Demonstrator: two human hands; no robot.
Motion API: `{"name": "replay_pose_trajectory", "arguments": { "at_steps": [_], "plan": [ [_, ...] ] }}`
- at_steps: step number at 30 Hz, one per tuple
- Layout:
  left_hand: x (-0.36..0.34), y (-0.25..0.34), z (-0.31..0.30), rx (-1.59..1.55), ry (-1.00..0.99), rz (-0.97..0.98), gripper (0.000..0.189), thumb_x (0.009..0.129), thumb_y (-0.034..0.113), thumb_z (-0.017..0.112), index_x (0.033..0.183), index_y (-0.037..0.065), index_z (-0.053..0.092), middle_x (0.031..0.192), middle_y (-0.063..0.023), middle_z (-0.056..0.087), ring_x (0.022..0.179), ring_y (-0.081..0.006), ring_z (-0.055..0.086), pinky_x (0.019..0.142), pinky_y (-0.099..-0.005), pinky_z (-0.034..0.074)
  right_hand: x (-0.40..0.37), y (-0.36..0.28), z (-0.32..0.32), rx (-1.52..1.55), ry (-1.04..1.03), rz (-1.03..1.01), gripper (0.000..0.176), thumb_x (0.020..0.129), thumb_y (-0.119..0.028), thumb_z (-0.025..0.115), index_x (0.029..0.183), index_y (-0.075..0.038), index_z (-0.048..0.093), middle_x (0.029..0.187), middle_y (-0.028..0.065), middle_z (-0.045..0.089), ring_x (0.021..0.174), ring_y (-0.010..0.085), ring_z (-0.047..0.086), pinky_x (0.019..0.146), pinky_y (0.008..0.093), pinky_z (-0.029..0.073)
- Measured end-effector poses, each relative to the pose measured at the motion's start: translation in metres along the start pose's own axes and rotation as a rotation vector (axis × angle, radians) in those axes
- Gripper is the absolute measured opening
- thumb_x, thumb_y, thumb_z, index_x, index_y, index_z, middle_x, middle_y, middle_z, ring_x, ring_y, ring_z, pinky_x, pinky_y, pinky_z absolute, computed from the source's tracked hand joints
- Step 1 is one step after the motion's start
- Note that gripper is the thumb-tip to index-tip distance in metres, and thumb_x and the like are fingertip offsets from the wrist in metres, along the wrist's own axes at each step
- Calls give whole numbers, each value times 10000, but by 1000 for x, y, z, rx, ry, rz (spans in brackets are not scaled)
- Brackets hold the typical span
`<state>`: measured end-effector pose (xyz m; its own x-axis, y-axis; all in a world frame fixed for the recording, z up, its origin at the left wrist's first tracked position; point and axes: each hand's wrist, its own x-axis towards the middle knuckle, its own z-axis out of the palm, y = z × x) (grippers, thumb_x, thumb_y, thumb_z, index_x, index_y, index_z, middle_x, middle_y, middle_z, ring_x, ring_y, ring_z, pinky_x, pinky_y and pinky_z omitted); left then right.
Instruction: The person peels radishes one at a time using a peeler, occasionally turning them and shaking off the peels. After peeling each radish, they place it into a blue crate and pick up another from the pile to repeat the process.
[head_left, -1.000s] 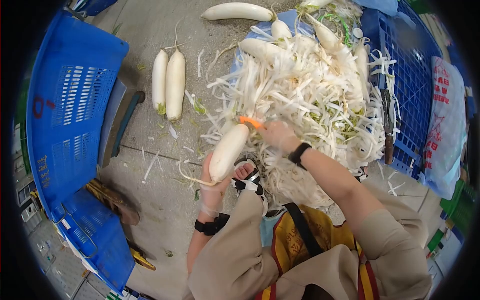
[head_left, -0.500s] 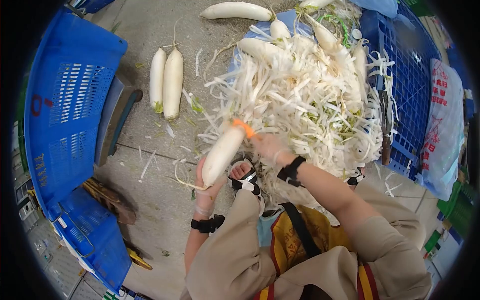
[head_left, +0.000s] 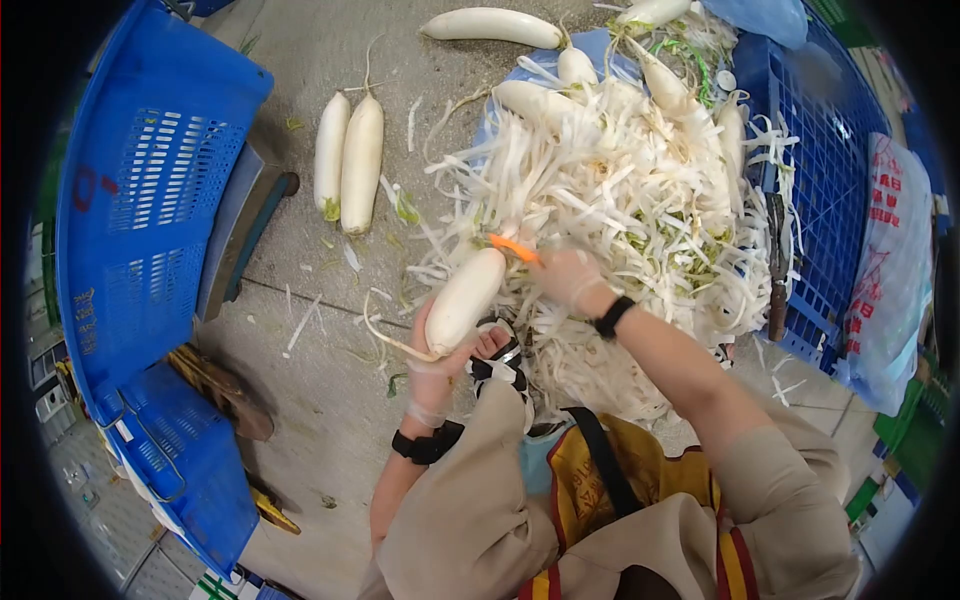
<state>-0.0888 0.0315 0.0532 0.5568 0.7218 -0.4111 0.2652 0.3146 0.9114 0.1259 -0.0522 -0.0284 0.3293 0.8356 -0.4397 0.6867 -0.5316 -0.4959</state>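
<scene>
My left hand (head_left: pixel 436 362), in a thin clear glove, is wrapped round the root end of a white radish (head_left: pixel 465 300). The radish tilts up and away, its long thin root trailing left past my fingers. In my gloved right hand (head_left: pixel 572 278) is an orange peeler (head_left: pixel 516 249), its head close by the radish's far end. Beneath and beyond it spreads a large heap of white peel strips (head_left: pixel 610 190) with bits of green. Two whole radishes (head_left: pixel 361 165) lie side by side on the floor to the left.
At left stand a blue slotted crate (head_left: pixel 165 210) and a grey metal-edged platform (head_left: pixel 238 225). More radishes (head_left: pixel 490 27) lie around the heap's far side. On the right are a blue pallet (head_left: pixel 820 190) and a white plastic sack with red print (head_left: pixel 880 260). My sandalled foot (head_left: pixel 497 350) is below the radish.
The peeler has shifted from touching the radish's far end to slightly right of it. The radish stays in my left hand and stands a bit more upright. The whole view has shifted slightly.
</scene>
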Motion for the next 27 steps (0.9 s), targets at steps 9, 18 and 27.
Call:
{"name": "replay_pose_trajectory", "arguments": {
  "at_steps": [9, 18, 27],
  "plan": [
    [2, 3, -6, 143, -101, 49, 644, 746, -2, 688, 1315, 18, 386, 1210, -112, 521, 1074, -191, 534, 911, -308, 448, -4, -19, -23, 222, -146, -20, 380, 887, -407, 429, 861, -97, 647, 862, 173, 655, 806, 356, 634, 698, 431, 511],
    [-3, -13, -14, 232, -60, 117, 633, 753, 58, 720, 1292, 0, 393, 1172, -129, 543, 1048, -189, 550, 881, -307, 463, 4, 0, 20, 235, -201, 304, 472, 902, -423, 360, 1015, -64, 643, 985, 197, 652, 949, 359, 614, 859, 421, 462],
    [2, -3, -5, 285, -86, 109, 637, 744, 48, 721, 1288, -7, 395, 1066, -129, 600, 959, -189, 593, 824, -304, 490, -71, -74, -39, 206, -72, -333, 326, 886, -387, 450, 784, -141, 637, 655, 159, 612, 664, 320, 642, 547, 441, 512]
  ]
}}
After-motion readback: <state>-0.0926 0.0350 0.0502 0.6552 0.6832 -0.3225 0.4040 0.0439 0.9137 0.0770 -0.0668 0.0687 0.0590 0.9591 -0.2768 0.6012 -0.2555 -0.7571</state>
